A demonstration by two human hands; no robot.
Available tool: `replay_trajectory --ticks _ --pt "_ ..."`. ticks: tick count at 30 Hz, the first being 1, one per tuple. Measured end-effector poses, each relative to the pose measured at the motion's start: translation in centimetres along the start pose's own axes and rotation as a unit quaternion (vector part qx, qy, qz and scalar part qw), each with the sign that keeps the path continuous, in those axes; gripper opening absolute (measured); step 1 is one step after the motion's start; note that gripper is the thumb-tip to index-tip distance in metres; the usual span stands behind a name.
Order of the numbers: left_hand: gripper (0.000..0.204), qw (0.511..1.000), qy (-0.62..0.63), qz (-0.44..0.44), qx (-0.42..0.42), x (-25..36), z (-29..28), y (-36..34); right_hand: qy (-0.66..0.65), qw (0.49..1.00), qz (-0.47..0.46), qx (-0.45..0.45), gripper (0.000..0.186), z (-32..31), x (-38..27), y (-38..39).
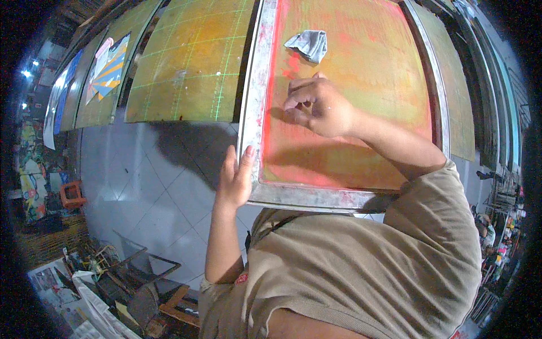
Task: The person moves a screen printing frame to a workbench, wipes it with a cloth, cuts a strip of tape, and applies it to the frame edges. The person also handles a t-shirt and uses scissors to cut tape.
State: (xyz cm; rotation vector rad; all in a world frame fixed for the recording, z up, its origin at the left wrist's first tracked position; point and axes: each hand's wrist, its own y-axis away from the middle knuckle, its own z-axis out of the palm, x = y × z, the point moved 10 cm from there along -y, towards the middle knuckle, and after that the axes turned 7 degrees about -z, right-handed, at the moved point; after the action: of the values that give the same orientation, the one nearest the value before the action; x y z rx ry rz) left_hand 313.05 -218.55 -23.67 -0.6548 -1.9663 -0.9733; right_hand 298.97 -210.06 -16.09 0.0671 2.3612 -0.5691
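A large screen-printing frame [259, 85] with pale, ink-stained metal bars lies before me. Its yellow-green mesh [361, 79] is smeared with pinkish red, most strongly along the left and near sides. My left hand [236, 181] holds the frame's left bar near the close corner, thumb on top and fingers at the outer side. Over the left part of the mesh, my right hand [322, 107] is closed, its fingers curled toward the thumb. Whatever it may pinch cannot be made out. Beyond that hand, a crumpled grey-blue cloth [309, 45] rests on the mesh.
To the left runs a yellowish board [186, 62] with bright green grid lines. Past it lie printed sheets [113, 68] in blue and orange. Below is a tiled floor [147, 169], with an orange stool [72, 194] and a dark metal-framed chair [141, 265] among clutter.
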Motion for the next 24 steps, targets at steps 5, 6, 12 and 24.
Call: replay_trajectory --ticks 5,6,12,24 --pt "0.066 0.999 -0.018 0.03 0.026 -2.1 -0.5 -1.1 0.017 0.999 -0.038 -0.031 0.007 0.8 -3.7 1.4" --pt "0.066 0.999 -0.013 0.036 0.024 -2.0 -0.5 -1.1 0.003 0.998 -0.038 -0.044 0.007 1.0 -4.2 1.8" --pt "0.056 0.999 -0.025 0.028 0.034 -0.8 -0.8 -0.4 0.033 0.996 -0.05 -0.06 0.01 0.2 -6.7 3.1" --pt "0.02 0.937 0.241 0.252 0.02 8.7 0.4 5.9 -0.119 0.991 -0.02 0.054 0.007 -6.2 -8.1 4.3"
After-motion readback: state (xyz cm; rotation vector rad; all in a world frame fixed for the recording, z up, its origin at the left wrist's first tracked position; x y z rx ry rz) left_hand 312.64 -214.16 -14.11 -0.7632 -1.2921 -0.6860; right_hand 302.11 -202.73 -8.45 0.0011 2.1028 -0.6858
